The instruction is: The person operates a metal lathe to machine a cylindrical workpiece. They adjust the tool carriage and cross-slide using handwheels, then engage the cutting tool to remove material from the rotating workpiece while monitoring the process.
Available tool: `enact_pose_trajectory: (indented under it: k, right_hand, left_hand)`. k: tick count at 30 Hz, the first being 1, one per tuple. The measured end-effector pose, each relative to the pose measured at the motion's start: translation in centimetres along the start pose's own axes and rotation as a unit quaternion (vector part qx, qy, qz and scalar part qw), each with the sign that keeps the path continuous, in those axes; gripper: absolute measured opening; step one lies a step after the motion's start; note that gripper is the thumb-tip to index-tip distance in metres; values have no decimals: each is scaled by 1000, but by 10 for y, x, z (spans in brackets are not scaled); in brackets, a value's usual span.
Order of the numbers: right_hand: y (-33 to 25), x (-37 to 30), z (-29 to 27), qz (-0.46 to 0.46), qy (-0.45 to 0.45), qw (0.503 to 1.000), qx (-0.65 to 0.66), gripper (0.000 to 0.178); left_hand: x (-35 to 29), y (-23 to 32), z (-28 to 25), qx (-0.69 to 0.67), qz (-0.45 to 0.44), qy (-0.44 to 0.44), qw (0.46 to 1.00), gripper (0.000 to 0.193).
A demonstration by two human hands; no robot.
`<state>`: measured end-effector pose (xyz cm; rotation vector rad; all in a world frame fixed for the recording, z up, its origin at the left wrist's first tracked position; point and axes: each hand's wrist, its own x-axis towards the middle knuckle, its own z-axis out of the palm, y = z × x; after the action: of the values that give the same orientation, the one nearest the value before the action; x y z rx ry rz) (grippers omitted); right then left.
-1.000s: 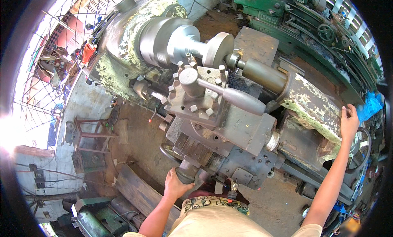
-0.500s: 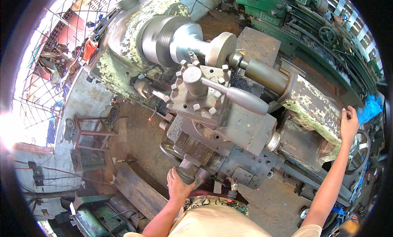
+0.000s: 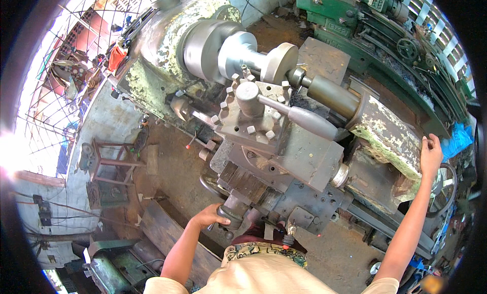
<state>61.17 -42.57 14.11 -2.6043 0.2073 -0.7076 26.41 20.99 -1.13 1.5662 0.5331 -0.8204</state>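
Note:
My left hand (image 3: 209, 216) is closed round the cross-slide handle (image 3: 232, 217) of a large lathe, thumb on its near side; most of the fingers are hidden behind it. My right hand (image 3: 430, 158) rests on the end of the worn, paint-chipped tailstock (image 3: 388, 126), fingers loosely apart. A shiny spool-shaped steel workpiece (image 3: 237, 51) runs between the chuck (image 3: 205, 49), whose surface looks smeared as if spinning, and the tailstock centre (image 3: 297, 76). On the square tool post (image 3: 253, 119), the cutting tool (image 3: 245, 70) points at the workpiece's narrow neck. The tool post's clamping lever (image 3: 312, 122) slants toward the tailstock.
A green lathe (image 3: 345, 25) stands behind at the far right. A blue plastic bag (image 3: 458, 141) lies by my right hand, above the tailstock handwheel (image 3: 446, 190). To the left are a metal stand (image 3: 114, 162) and a wire-mesh window (image 3: 56, 106); a green machine (image 3: 119, 266) sits at lower left.
My left hand has shifted from the top of the handle to its left side, and a small ball knob now shows below. The right hand stays on the tailstock. The view has shifted slightly.

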Motion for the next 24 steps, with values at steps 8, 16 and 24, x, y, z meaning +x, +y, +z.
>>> enact_pose_trajectory:
  k: [8,16,24]
  right_hand:
    - [1,0,0,-7,6,1000,-21,30]
    - [0,0,-1,-10,9,999,-40,30]
    - [-3,-1,-1,-1,5,1000,-14,30]
  left_hand:
    - [-13,14,17,78,-18,79,994,82]
    - [-20,25,29,191,-14,169,967,99]
    - [-28,41,41,244,-50,198,948,103]
